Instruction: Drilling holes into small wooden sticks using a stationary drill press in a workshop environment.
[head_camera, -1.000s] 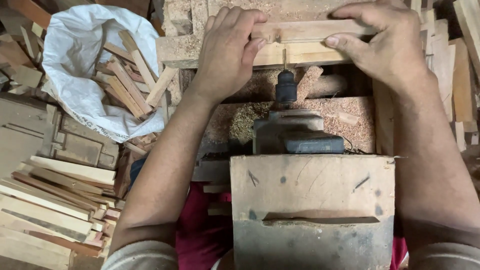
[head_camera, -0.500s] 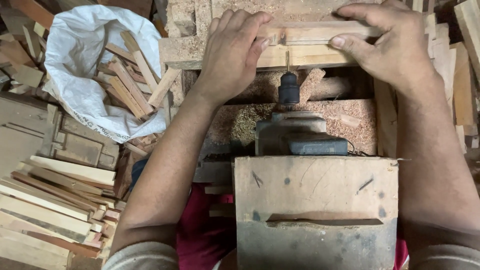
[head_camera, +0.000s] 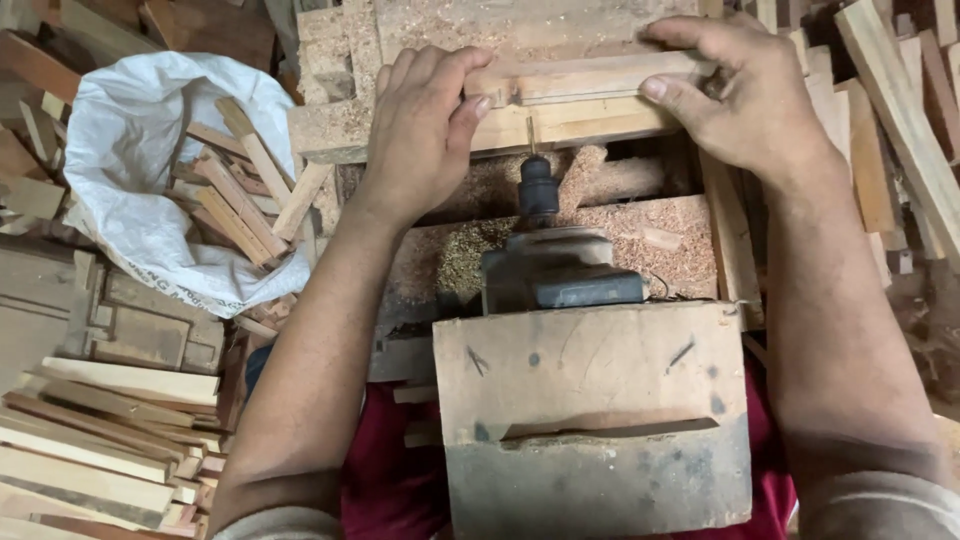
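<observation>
Hands press a pale wooden strip (head_camera: 590, 78) flat — left hand (head_camera: 425, 125) clamped over its near end, right hand (head_camera: 745, 100) pinching its far end. It lies crosswise on a sawdust-covered block (head_camera: 420, 20), against the bit of a fixed horizontal drill (head_camera: 545, 260). Boring appears underway; steady pressure seems needed — both forearms reach forward past a wooden box (head_camera: 600, 410).
</observation>
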